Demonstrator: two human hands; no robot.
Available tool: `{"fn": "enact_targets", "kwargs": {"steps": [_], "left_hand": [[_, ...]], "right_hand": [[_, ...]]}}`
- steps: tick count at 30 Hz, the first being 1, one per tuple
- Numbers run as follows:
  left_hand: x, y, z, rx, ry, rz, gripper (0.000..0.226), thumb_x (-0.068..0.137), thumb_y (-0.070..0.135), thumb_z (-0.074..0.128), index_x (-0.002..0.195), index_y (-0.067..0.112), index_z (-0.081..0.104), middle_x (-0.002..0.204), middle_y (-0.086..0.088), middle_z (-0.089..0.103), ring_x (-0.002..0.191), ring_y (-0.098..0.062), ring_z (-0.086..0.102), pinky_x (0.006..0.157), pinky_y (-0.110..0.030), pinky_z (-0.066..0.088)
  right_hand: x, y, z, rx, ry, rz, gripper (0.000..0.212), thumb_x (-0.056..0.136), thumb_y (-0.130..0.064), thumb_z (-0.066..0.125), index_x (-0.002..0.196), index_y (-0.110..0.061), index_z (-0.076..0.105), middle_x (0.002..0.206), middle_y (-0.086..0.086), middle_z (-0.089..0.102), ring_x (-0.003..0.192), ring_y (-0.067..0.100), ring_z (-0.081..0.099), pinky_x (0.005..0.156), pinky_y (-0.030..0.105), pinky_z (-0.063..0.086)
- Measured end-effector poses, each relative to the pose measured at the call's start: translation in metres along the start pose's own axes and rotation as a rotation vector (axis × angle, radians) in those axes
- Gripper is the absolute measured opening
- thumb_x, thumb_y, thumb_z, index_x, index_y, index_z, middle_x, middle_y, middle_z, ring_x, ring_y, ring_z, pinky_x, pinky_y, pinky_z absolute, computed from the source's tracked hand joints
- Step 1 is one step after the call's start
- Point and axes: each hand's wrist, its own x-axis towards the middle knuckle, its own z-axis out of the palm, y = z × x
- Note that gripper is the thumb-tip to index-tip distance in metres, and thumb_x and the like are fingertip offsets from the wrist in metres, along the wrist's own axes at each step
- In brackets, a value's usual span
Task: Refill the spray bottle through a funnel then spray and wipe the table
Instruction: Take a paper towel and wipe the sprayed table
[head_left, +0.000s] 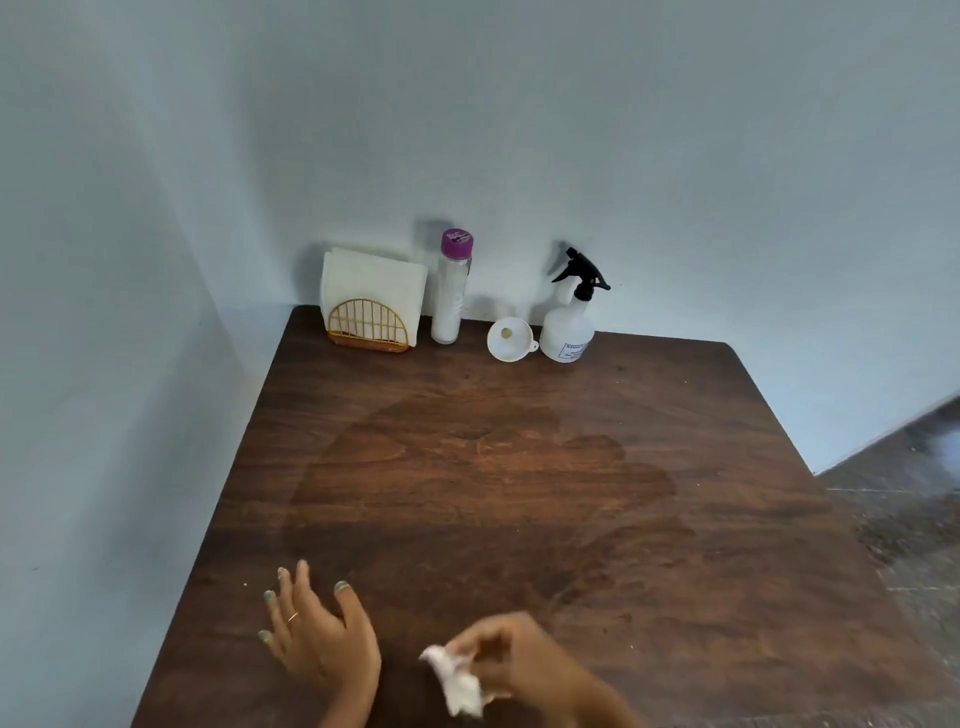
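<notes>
A white spray bottle with a black trigger head stands at the back of the dark wooden table, against the wall. Just left of it a white funnel lies on the tabletop. A tall clear bottle with a purple cap stands further left. My right hand is near the table's front edge, shut on a crumpled white tissue. My left hand rests flat on the table to the left, fingers apart. A broad damp patch darkens the middle of the tabletop.
A gold wire holder with white napkins stands at the back left corner. Pale blue walls close in behind and on the left. A grey floor shows past the table's right edge.
</notes>
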Motion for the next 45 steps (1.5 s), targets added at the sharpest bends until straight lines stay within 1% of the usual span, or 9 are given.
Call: {"fn": "enact_targets", "kwargs": {"steps": [2, 5, 8, 10, 18, 29, 35, 39, 45], "left_hand": [[-0.010, 0.020, -0.001, -0.238, -0.100, 0.061, 0.052, 0.078, 0.037, 0.040, 0.116, 0.007, 0.062, 0.130, -0.021, 0.055, 0.122, -0.028, 0.052, 0.107, -0.040, 0.033], [-0.035, 0.062, -0.014, -0.510, -0.553, -0.024, 0.013, 0.089, 0.020, 0.056, 0.094, 0.016, 0.067, 0.103, -0.016, 0.069, 0.074, -0.002, 0.065, 0.070, -0.008, 0.046], [-0.062, 0.096, -0.022, -0.473, -0.991, -0.081, 0.029, 0.093, 0.033, 0.050, 0.087, 0.014, 0.071, 0.083, -0.008, 0.074, 0.064, -0.014, 0.065, 0.067, -0.024, 0.049], [-0.072, 0.110, -0.024, -0.471, -1.079, -0.092, 0.034, 0.090, 0.039, 0.054, 0.086, 0.011, 0.072, 0.079, -0.005, 0.075, 0.062, -0.014, 0.066, 0.071, -0.030, 0.051], [-0.091, 0.121, 0.004, -0.518, -1.111, -0.079, 0.007, 0.074, 0.003, 0.074, 0.079, 0.007, 0.074, 0.073, -0.013, 0.073, 0.066, -0.018, 0.069, 0.057, -0.019, 0.052], [-0.151, 0.168, 0.098, -0.493, -0.937, 0.041, 0.010, 0.069, 0.012, 0.080, 0.077, 0.011, 0.074, 0.070, -0.007, 0.074, 0.068, -0.018, 0.072, 0.063, -0.026, 0.055], [-0.221, 0.221, 0.186, -0.395, -0.918, 0.031, 0.011, 0.070, 0.013, 0.079, 0.069, 0.007, 0.071, 0.063, -0.010, 0.072, 0.062, -0.019, 0.071, 0.062, -0.030, 0.054], [-0.275, 0.258, 0.249, -0.358, -0.855, -0.001, 0.010, 0.072, 0.011, 0.076, 0.065, 0.011, 0.069, 0.063, -0.009, 0.072, 0.061, -0.017, 0.071, 0.056, -0.023, 0.053], [-0.344, 0.286, 0.322, -0.311, -0.818, 0.032, 0.003, 0.074, 0.013, 0.074, 0.072, 0.011, 0.072, 0.072, -0.008, 0.074, 0.068, -0.014, 0.071, 0.066, -0.032, 0.059]], "right_hand": [[-0.012, 0.004, -0.016, 0.289, 0.117, -0.017, 0.021, 0.064, -0.007, 0.076, 0.084, -0.011, 0.074, 0.070, 0.001, 0.072, 0.059, 0.009, 0.066, 0.054, 0.021, 0.054], [-0.020, 0.003, -0.028, 0.562, 0.250, -0.083, 0.026, 0.056, 0.004, 0.072, 0.081, -0.004, 0.074, 0.074, 0.012, 0.070, 0.059, 0.020, 0.067, 0.053, 0.027, 0.057], [-0.029, -0.007, -0.037, 0.580, 0.377, -0.124, 0.021, 0.063, 0.007, 0.074, 0.083, 0.001, 0.071, 0.077, 0.017, 0.070, 0.063, 0.022, 0.068, 0.055, 0.028, 0.056], [-0.033, -0.010, -0.044, 0.485, 0.468, -0.138, 0.016, 0.076, 0.015, 0.063, 0.077, 0.001, 0.070, 0.072, 0.016, 0.070, 0.062, 0.019, 0.068, 0.054, 0.026, 0.055], [-0.048, -0.006, -0.064, 0.183, 0.745, -0.169, 0.020, 0.075, 0.014, 0.063, 0.070, -0.002, 0.073, 0.072, 0.008, 0.070, 0.059, 0.007, 0.065, 0.052, 0.015, 0.049], [-0.077, 0.023, -0.162, 0.214, 0.701, -0.149, 0.038, 0.075, 0.012, 0.069, 0.107, -0.009, 0.069, 0.094, -0.008, 0.074, 0.092, 0.004, 0.069, 0.075, 0.012, 0.051], [-0.097, 0.064, -0.275, 0.075, 0.798, -0.111, 0.042, 0.076, 0.003, 0.072, 0.081, -0.038, 0.071, 0.083, -0.015, 0.075, 0.084, -0.001, 0.069, 0.081, 0.019, 0.054], [-0.110, 0.094, -0.357, 0.130, 0.808, -0.095, 0.040, 0.077, 0.006, 0.071, 0.076, -0.034, 0.073, 0.079, -0.010, 0.075, 0.082, 0.007, 0.070, 0.080, 0.029, 0.055], [-0.127, 0.135, -0.444, 0.326, 0.860, -0.069, 0.024, 0.076, 0.011, 0.067, 0.082, -0.011, 0.073, 0.072, -0.007, 0.074, 0.063, -0.001, 0.067, 0.059, 0.008, 0.052]]}}
